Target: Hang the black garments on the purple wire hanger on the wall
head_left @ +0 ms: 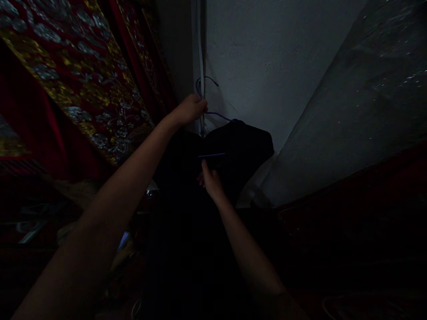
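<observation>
A thin purple clothes hanger (pixel 220 115) carries a dark garment (pixel 248 144), which spreads over its shoulders and hangs down into deep shadow. My left hand (pixel 192 109) is closed around the hanger just below its curved hook, close to a pale vertical strip on the wall. Lower down, my right hand (pixel 211 180) lies against the front of the garment, thumb pointing up and fingers curled in at the cloth. Just above that thumb, a short stretch of the hanger's lower bar shows in the neck opening. The garment's lower part is too dark to make out.
Red cloth (pixel 83 80) with gold and silver decoration hangs at the left. Behind the hanger is a grey wall (pixel 267 58), with clear plastic sheeting (pixel 360 102) at the right. A small bluish lit object (pixel 123 240) lies at lower left among dim clutter.
</observation>
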Motion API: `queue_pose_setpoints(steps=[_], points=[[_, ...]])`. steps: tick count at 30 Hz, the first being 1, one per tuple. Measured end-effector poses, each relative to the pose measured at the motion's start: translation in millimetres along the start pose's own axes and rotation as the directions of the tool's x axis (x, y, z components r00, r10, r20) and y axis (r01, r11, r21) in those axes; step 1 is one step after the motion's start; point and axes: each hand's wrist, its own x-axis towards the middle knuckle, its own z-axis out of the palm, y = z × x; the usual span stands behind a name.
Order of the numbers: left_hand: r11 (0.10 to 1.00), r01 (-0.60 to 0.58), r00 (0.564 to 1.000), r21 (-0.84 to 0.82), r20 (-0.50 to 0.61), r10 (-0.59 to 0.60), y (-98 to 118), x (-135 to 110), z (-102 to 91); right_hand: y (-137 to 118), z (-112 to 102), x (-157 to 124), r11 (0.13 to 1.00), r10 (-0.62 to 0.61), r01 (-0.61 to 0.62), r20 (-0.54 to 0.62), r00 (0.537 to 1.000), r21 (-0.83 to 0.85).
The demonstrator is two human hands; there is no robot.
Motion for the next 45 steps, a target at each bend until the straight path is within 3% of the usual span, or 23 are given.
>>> queue_pose_setpoints(steps=[2,5,8,11,13,15,16,18,20,21,23,26,30,32,35,38,41,45], points=[[0.998,0.016,0.998,0.055,0.063,-0.020,-1.9,2.7,0.2,-1.0,-2.2,28.5,0.986,0.077,-0.079,-0.019,0.997,-0.145],[0.996,0.001,1.000,0.093,0.026,-0.003,-13.1,6.7,3.5,21.8,-5.1,47.2,0.957,0.204,-0.204,-0.022,0.979,-0.205],[0.995,-0.057,0.997,0.081,-0.050,0.061,-28.6,3.6,10.5,59.8,-5.9,31.4,0.953,0.262,-0.263,-0.027,0.965,-0.152],[0.986,-0.097,0.979,0.133,-0.168,0.119,-31.7,-23.2,19.2,89.9,-0.7,-6.1,0.965,0.252,-0.258,-0.092,0.963,-0.053],[0.978,-0.122,0.939,0.169,-0.299,0.169,-23.4,-60.8,27.9,100.1,4.3,-31.3,0.975,0.222,-0.223,-0.127,0.967,0.007],[0.978,-0.146,0.876,0.150,-0.440,0.198,-12.3,-113.1,43.6,103.3,7.3,-49.2,0.984,0.174,-0.168,-0.121,0.977,0.065],[0.984,-0.140,0.843,0.110,-0.509,0.177,-8.1,-143.0,55.4,103.2,7.3,-54.7,0.986,0.148,-0.138,-0.109,0.983,0.093],[0.999,-0.037,0.792,-0.035,-0.610,0.008,-6.5,-204.6,87.7,101.3,4.4,-59.4,0.986,0.098,-0.083,-0.095,0.991,0.147],[0.967,0.115,0.746,-0.229,-0.623,-0.236,-14.3,-259.7,127.2,98.7,-0.4,-59.7,0.981,0.071,-0.050,-0.112,0.991,0.186],[0.929,0.183,0.739,-0.320,-0.579,-0.345,-20.5,-281.6,147.0,97.5,-2.8,-59.4,0.980,0.068,-0.042,-0.126,0.990,0.196],[0.869,0.268,0.790,-0.416,-0.422,-0.445,-33.8,-310.5,179.4,95.4,-6.1,-59.9,0.977,0.060,-0.027,-0.149,0.987,0.210],[0.833,0.326,0.827,-0.446,-0.293,-0.480,-47.2,-319.8,196.7,91.7,-8.1,-63.4,0.980,0.009,0.020,-0.148,0.989,0.199],[0.823,0.277,0.940,-0.497,-0.037,-0.339,-47.3,-308.8,176.8,84.8,-8.6,-69.2,0.976,-0.119,0.128,-0.061,0.991,0.174],[0.791,0.262,0.955,-0.553,0.033,-0.293,-43.4,-306.4,168.3,83.2,-9.1,-70.0,0.977,-0.131,0.131,-0.014,0.991,0.167],[0.753,0.277,0.940,-0.598,0.004,-0.342,-40.3,-306.5,167.8,85.5,-11.7,-62.0,0.972,-0.110,0.104,0.017,0.994,0.209],[0.726,0.308,0.895,-0.615,-0.070,-0.440,-44.9,-307.3,173.8,86.5,-15.8,-34.3,0.967,-0.057,0.080,-0.101,0.993,0.241],[0.663,0.373,0.819,-0.650,-0.106,-0.564,-54.4,-310.5,179.0,78.7,-16.0,10.9,0.997,-0.006,0.026,-0.240,0.971,0.078],[0.620,0.434,0.781,-0.654,-0.070,-0.620,-65.3,-319.0,184.1,68.7,-6.6,60.7,0.988,0.121,-0.137,-0.195,0.973,-0.074]])
